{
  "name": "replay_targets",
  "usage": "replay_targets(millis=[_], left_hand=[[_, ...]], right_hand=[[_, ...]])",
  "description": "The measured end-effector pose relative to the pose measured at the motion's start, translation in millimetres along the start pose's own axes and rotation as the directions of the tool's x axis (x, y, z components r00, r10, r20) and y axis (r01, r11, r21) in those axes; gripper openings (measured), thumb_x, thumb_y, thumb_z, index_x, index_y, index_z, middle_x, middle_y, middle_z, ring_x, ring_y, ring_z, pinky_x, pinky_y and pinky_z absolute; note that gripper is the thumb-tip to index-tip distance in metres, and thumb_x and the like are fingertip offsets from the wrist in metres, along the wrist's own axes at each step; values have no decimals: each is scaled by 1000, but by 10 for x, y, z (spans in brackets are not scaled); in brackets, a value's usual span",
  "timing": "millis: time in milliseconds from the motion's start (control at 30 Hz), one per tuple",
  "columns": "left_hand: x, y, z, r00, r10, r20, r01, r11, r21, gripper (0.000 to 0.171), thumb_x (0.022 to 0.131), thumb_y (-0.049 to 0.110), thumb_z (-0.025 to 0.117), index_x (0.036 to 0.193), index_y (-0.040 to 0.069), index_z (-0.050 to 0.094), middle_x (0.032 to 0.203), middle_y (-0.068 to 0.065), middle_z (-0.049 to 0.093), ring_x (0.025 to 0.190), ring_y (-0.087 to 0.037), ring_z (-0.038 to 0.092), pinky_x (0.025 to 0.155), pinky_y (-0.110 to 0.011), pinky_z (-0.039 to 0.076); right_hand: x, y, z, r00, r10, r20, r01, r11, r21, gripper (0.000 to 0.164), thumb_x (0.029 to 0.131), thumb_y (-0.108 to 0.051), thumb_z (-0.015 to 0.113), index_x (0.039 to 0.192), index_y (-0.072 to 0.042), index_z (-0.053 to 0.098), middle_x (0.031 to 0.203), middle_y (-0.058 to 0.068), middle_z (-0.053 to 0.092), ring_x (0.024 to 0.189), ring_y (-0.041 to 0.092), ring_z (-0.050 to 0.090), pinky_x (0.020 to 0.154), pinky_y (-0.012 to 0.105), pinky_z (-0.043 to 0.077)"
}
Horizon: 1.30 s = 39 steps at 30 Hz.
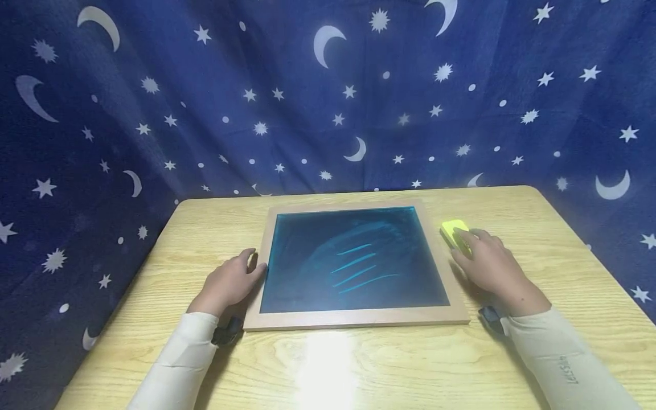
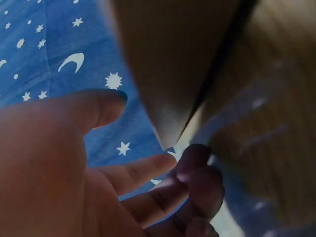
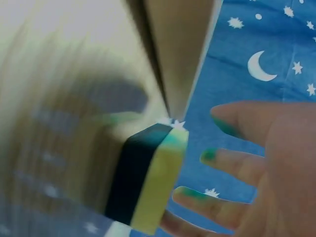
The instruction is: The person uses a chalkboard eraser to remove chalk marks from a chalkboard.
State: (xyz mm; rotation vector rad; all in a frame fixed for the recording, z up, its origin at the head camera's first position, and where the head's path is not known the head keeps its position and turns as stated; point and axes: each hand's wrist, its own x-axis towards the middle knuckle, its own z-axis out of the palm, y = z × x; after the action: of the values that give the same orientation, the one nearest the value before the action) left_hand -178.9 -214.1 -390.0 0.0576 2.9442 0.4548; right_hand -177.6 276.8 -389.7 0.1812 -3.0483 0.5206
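- On the left, one pale sleeve [image 1: 176, 359] leads to the left hand [image 1: 228, 285]; its thumb stands apart from the fingers and it holds nothing. The thumb tip is at the board's left edge; whether it touches, I cannot tell.
- In the middle of the table [image 1: 400, 364], one dark board [image 1: 302, 285] in one wooden frame [image 1: 353, 318] lies flat, its long axis running left to right and one long side facing the person.
- On it, four blue strokes [image 1: 353, 263] slant upward to the right, with a faint smudge [image 1: 376, 226] above them.
- Just right of the frame is one yellow-and-black eraser [image 1: 450, 228], black layer toward the table; its long axis runs away from the person, far end angled leftward.
- The right hand [image 1: 494, 267] reaches over the eraser's near end, fingers spread and not curled around it; contact, I cannot tell.
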Motion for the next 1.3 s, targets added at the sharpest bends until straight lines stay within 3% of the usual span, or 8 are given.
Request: replay_targets(millis=[133,333,533,700,900,967,1133,1300], left_hand=[[-8,-45,60,999,24,22,-23,998,-55,67,104,46,42,153,0,34,144,-30,51,129,-49,53,99,-63,45],[-16,-87,131,998,62,7,-61,994,-87,67,103,47,46,153,3,37,139,-26,58,117,-40,63,94,-59,49],[-9,-80,156,997,82,-2,-82,993,-84,65,103,45,48,152,3,39,142,-26,55,121,-42,61,93,-59,50],[-1,-111,177,996,83,12,-82,993,-85,66,103,46,47,153,3,37,145,-26,52,127,-44,56,97,-61,47],[20,-153,171,996,84,12,-82,993,-86,67,103,46,45,154,4,35,146,-27,51,128,-44,55,98,-62,46],[23,-149,159,996,86,13,-85,993,-87,66,103,45,45,153,3,35,145,-27,52,128,-44,56,98,-62,46],[48,-152,146,995,94,18,-92,991,-99,66,104,45,44,154,4,35,147,-27,49,130,-45,54,100,-63,45],[83,-156,155,995,98,26,-94,990,-103,65,104,46,43,154,5,34,147,-27,49,128,-44,55,99,-62,45]], right_hand=[[2,98,40,999,8,37,-8,1000,-1,58,100,-27,56,147,3,42,143,41,37,123,66,39,98,76,33],[11,160,66,999,0,38,0,1000,16,57,96,-19,63,144,7,45,143,42,35,125,65,39,101,74,34],[-2,164,69,1000,-7,28,6,1000,19,55,94,-12,60,143,9,45,139,42,41,123,63,43,100,72,37],[-21,181,76,999,-14,36,13,999,32,63,89,-9,59,147,9,39,137,41,46,123,61,46,101,71,37],[2,193,55,999,-15,33,15,1000,8,69,84,-12,60,147,8,39,127,42,52,107,52,56,85,64,46],[7,190,39,1000,-1,31,1,1000,3,70,85,-13,60,147,8,38,124,42,53,103,51,56,81,63,47],[9,169,2,999,48,25,-49,999,21,70,90,-19,58,152,4,33,127,42,49,109,57,53,87,71,44],[-12,88,-46,998,61,-22,-60,998,32,69,93,-24,56,154,-1,32,124,38,50,103,51,54,81,65,46]])
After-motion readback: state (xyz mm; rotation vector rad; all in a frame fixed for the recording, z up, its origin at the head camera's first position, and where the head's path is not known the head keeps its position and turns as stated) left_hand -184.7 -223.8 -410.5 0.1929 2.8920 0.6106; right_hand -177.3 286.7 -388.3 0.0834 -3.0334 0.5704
